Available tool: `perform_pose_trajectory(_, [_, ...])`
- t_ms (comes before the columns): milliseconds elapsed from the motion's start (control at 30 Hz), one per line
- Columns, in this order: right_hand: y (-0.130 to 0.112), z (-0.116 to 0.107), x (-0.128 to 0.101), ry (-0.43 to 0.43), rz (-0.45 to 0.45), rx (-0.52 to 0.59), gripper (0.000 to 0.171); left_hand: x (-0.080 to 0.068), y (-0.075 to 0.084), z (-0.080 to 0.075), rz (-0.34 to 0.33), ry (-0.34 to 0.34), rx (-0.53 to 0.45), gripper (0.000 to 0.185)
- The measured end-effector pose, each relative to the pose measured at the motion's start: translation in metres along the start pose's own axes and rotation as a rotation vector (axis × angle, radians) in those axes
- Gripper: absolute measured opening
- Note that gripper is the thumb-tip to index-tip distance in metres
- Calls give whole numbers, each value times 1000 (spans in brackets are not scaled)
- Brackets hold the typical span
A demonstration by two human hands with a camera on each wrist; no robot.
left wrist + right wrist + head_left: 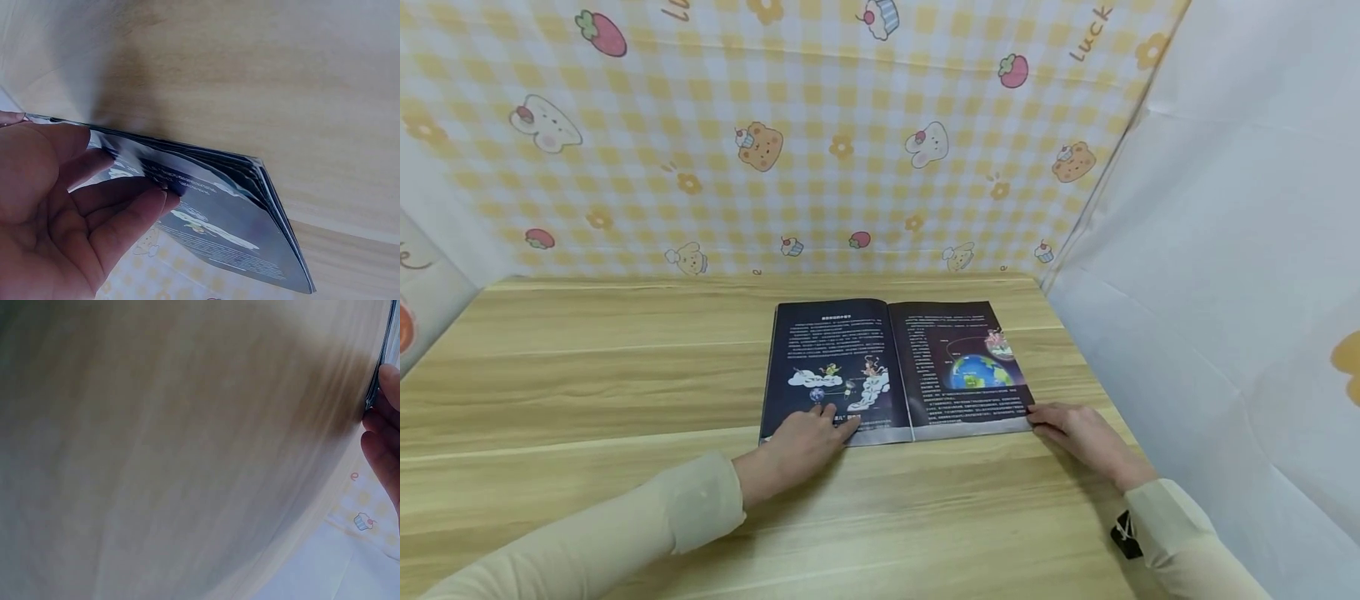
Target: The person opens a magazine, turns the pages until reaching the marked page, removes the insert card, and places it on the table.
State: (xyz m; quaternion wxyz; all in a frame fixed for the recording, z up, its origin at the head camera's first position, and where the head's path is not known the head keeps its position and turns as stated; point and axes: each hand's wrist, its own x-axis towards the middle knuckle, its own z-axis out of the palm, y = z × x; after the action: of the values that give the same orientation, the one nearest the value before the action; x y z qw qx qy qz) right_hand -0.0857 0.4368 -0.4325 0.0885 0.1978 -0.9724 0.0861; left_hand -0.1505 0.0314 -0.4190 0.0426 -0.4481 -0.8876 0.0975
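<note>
An open picture book [895, 367] with dark space-themed pages lies flat on the wooden table [587, 375]. My left hand [808, 437] rests with straight fingers on the lower part of the left page. In the left wrist view the fingers [119, 212] press on the glossy page of the book [219, 212]. My right hand [1075, 433] lies on the table, its fingertips touching the book's lower right corner. The right wrist view shows the fingertips [381, 425] against the page edges [373, 394].
A yellow checked cloth with cartoon animals [820, 142] hangs behind the table. A white sheet [1225, 292] closes off the right side. Bare wood stretches to the left of the book and in front of it.
</note>
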Motion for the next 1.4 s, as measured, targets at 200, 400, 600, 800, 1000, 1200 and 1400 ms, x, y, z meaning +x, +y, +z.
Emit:
perform_pose_trajectory(200, [1, 1, -1, 20, -23, -4, 20, 0, 0, 0, 8, -2, 17, 37])
perform_pose_trajectory(400, [3, 1, -2, 11, -26, 4, 20, -1, 0, 0, 10, 2, 21, 37])
perform_pose_trajectory(600, [3, 0, -2, 7, -21, 10, 21, -1, 0, 0, 7, -2, 21, 39])
perform_pose_trajectory(800, [1, 0, 0, 25, -29, 0, 19, -1, 1, 0, -1, -6, 18, 39])
perform_pose_trajectory(1000, [0, 1, 0, 26, -23, -3, 18, -1, 2, 0, -5, -18, 12, 39])
perform_pose_trajectory(1200, [1, 1, 0, -9, 0, -9, 18, 0, 2, 0, -10, -23, 22, 39])
perform_pose_trajectory(1400, [4, 4, 0, 33, -43, -12, 16, 0, 3, -1, -13, -29, 18, 39])
